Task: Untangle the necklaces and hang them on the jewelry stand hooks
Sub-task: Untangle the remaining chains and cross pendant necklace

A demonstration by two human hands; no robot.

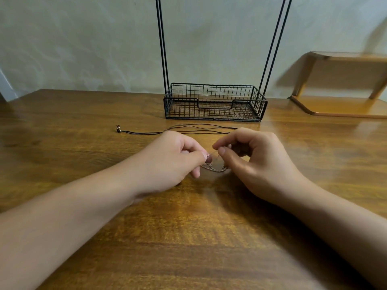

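A: A wooden table (188,237) is shown from above, set against a pale wall; nearest the camera, two bare forearms are seen reaching in; what is held?

B: A thin silver chain (213,168) is pinched at both ends; the left hand (171,158) is closed on it between thumb and forefinger, and the right hand (251,155) is closed on a fine strand of it likewise, the other fingers curled; the chain is seen sagging in a short loop between the two hands, just above the tabletop; its long axis is laid left to right.

A: And beyond the hands?

B: A black cord necklace (199,129) is laid flat on the table just behind the knuckles, stretched left to right, its small pendant (118,128) at the far left end; the left hand is judged nearer that end; farther back the jewelry stand (213,101) is seen, a black wire basket with uprights rising out of view; the hooks are not shown; nothing is hung yet, it is judged.
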